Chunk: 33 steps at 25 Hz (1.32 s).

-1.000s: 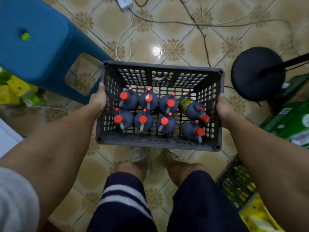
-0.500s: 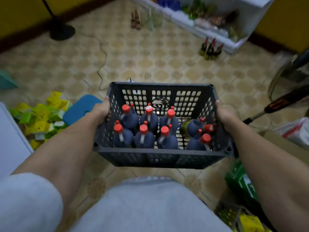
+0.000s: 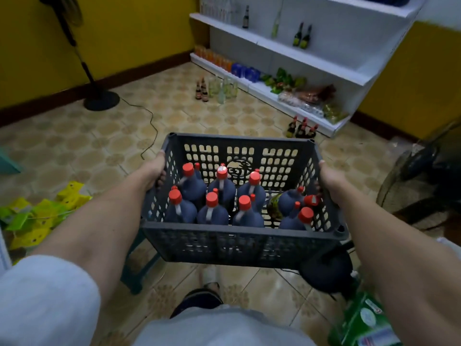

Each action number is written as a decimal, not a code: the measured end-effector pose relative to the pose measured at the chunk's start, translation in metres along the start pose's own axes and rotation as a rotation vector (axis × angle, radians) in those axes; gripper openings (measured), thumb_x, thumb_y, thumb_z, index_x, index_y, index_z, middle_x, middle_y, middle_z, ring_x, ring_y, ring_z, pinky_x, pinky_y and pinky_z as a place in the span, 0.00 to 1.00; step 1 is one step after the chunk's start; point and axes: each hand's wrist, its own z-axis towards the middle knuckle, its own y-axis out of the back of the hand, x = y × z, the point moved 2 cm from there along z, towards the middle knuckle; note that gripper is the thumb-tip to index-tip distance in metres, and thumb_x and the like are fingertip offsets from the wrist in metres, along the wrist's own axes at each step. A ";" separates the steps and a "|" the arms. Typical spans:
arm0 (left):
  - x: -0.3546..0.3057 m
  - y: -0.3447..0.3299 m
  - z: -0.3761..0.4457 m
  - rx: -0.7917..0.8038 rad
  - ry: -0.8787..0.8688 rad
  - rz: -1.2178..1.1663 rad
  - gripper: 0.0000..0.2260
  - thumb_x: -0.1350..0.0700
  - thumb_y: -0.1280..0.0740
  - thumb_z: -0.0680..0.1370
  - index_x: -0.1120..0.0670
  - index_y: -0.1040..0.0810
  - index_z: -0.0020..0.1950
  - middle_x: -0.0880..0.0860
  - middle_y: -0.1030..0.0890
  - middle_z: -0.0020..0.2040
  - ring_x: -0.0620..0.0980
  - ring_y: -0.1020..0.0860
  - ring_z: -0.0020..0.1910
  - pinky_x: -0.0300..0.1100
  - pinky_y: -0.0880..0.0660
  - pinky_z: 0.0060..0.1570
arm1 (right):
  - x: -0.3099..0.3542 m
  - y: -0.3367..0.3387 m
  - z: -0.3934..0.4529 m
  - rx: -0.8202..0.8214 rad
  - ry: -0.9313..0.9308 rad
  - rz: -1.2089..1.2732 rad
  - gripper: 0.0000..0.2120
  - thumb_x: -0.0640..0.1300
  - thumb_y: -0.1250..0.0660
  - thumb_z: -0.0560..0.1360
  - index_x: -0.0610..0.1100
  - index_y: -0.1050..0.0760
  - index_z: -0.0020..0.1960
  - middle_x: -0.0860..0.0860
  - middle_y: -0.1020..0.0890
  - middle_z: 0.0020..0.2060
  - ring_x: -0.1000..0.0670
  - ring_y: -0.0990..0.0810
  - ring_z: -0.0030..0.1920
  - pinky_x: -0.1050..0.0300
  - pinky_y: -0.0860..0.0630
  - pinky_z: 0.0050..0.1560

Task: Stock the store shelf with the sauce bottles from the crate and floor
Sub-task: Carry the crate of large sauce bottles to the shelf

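Two hands, left (image 3: pixel 155 171) and right (image 3: pixel 329 178), gripped a grey slotted plastic crate (image 3: pixel 239 242) carrying eight red-capped dark sauce bottles (image 3: pixel 212 211); the white store shelf (image 3: pixel 287 53) stood at one o'clock.

Yellow walls (image 3: pixel 124 33) with a dark baseboard (image 3: pixel 139 73) enclose a small shop floor of beige patterned tiles (image 3: pixel 224 118). A standing fan (image 3: pixel 99 98) rises at the left wall, its cord (image 3: pixel 152 126) trailing across the tiles; white shelving (image 3: pixel 324 58) lines the far right corner.
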 end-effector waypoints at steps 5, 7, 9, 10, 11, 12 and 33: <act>-0.045 -0.029 0.092 0.023 0.035 0.046 0.32 0.29 0.55 0.76 0.54 0.36 0.30 0.54 0.34 0.22 0.50 0.37 0.22 0.39 0.39 0.27 | 0.025 -0.038 0.079 -0.040 -0.063 -0.010 0.26 0.64 0.45 0.78 0.43 0.27 0.39 0.45 0.25 0.30 0.47 0.28 0.29 0.55 0.31 0.34; -0.069 -0.035 0.124 0.041 0.053 0.059 0.32 0.29 0.56 0.76 0.54 0.36 0.29 0.53 0.34 0.22 0.50 0.36 0.22 0.39 0.39 0.27 | 0.035 -0.050 0.103 -0.081 -0.107 -0.002 0.26 0.65 0.43 0.78 0.42 0.25 0.40 0.45 0.23 0.31 0.47 0.27 0.30 0.54 0.29 0.37; -0.101 -0.038 0.154 0.062 0.054 0.088 0.31 0.29 0.56 0.77 0.54 0.36 0.30 0.53 0.34 0.24 0.50 0.36 0.23 0.40 0.39 0.27 | 0.050 -0.060 0.127 -0.101 -0.132 0.009 0.26 0.65 0.43 0.78 0.41 0.25 0.42 0.45 0.23 0.33 0.47 0.26 0.32 0.54 0.28 0.39; -0.118 -0.039 0.165 0.057 0.048 0.097 0.31 0.29 0.56 0.77 0.54 0.35 0.31 0.53 0.33 0.24 0.50 0.36 0.24 0.40 0.38 0.28 | 0.059 -0.064 0.138 -0.104 -0.139 0.019 0.27 0.65 0.43 0.78 0.42 0.25 0.43 0.46 0.23 0.33 0.46 0.26 0.33 0.53 0.28 0.39; -0.134 -0.039 0.179 0.047 0.040 0.104 0.31 0.29 0.55 0.77 0.54 0.34 0.32 0.53 0.32 0.25 0.51 0.35 0.23 0.40 0.37 0.28 | 0.069 -0.067 0.150 -0.111 -0.147 0.032 0.27 0.66 0.43 0.77 0.42 0.25 0.43 0.46 0.22 0.34 0.46 0.25 0.33 0.52 0.28 0.40; -0.149 -0.040 0.193 0.036 0.030 0.112 0.31 0.29 0.54 0.77 0.54 0.33 0.33 0.53 0.32 0.25 0.51 0.34 0.23 0.40 0.36 0.28 | 0.080 -0.069 0.162 -0.122 -0.155 0.035 0.27 0.66 0.43 0.77 0.42 0.24 0.43 0.46 0.22 0.34 0.46 0.25 0.34 0.52 0.28 0.41; -0.447 -0.143 0.487 0.129 0.155 0.052 0.30 0.31 0.58 0.78 0.55 0.37 0.33 0.54 0.35 0.28 0.51 0.36 0.25 0.40 0.36 0.29 | 0.337 -0.110 0.544 -0.035 -0.182 0.014 0.30 0.67 0.45 0.78 0.39 0.24 0.51 0.41 0.20 0.44 0.43 0.23 0.43 0.51 0.27 0.48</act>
